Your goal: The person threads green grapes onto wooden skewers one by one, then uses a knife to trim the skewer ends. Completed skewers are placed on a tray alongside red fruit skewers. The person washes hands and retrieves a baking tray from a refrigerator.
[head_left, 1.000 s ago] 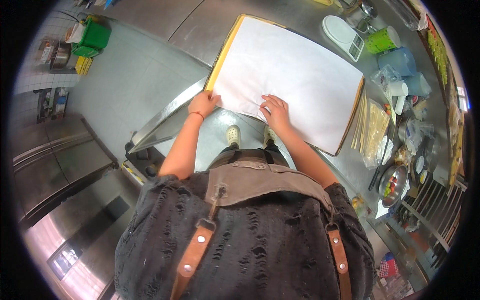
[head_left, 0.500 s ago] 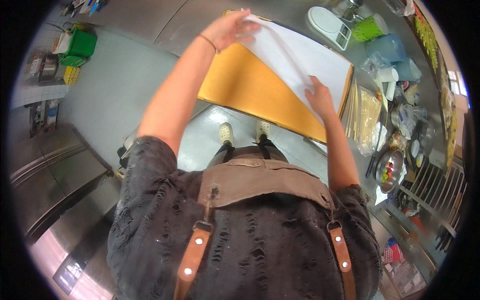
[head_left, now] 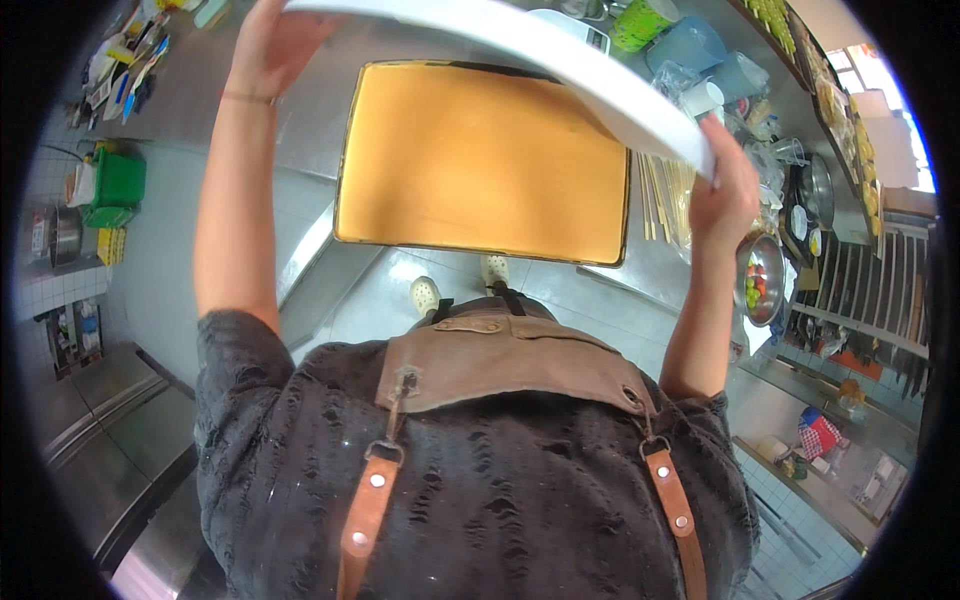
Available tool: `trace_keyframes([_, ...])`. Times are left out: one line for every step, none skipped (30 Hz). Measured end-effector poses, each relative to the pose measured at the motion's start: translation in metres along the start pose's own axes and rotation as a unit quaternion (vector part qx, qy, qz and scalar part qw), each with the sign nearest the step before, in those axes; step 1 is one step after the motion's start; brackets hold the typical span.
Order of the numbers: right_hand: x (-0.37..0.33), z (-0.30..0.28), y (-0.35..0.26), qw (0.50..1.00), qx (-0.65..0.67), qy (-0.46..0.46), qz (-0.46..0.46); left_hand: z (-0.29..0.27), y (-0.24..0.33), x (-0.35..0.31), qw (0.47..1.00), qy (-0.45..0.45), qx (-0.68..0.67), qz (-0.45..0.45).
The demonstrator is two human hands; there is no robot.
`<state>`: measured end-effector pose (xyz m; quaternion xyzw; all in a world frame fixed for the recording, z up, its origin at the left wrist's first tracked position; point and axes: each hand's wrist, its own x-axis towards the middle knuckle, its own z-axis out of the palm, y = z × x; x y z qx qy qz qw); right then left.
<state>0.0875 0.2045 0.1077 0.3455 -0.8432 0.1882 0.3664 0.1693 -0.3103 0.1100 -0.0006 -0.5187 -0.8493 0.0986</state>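
A sheet of white paper (head_left: 560,50) is stretched in an arc between my hands, raised over the far side of the tray. At its left end, near the top edge of the view, my left hand (head_left: 272,50) is closed on it, the fingertips partly cut off. Its right end is pinched in my right hand (head_left: 727,190). Below lies a shallow dark-rimmed baking tray (head_left: 480,257) with a flat, golden, cake-like sheet (head_left: 480,160) filling it. The paper hides the tray's far right corner and hangs apart from most of the golden surface.
Wooden skewers (head_left: 655,195) lie right of the tray, with a metal bowl of fruit pieces (head_left: 760,280) nearer me. Behind the paper stand a white kitchen scale (head_left: 592,38), a green container (head_left: 642,22) and a blue jug (head_left: 688,45). A green bin (head_left: 115,188) stands far left.
The paper has come up from the golden sheet, which it half covered before. My hands have moved apart, the left outward to the left, the right outward to the right.
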Motion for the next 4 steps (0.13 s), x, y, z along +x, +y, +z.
trace_keyframes([-0.005, -0.004, -0.008, 1.000, 0.009, -0.021, 0.005, -0.009, -0.006, -0.010, 0.999, 0.037, -0.010, -0.003])
trace_keyframes([-0.010, -0.003, -0.016, 1.000, 0.003, -0.012, -0.001, -0.016, -0.015, -0.019, 0.997, 0.075, -0.020, -0.006])
trace_keyframes([-0.017, 0.001, -0.024, 1.000, -0.010, -0.020, 0.001, -0.023, -0.025, -0.027, 0.993, 0.115, -0.029, -0.009])
trace_keyframes([-0.023, 0.005, -0.031, 0.999, -0.020, -0.035, 0.007, -0.028, -0.037, -0.033, 0.992, 0.124, -0.007, 0.001])
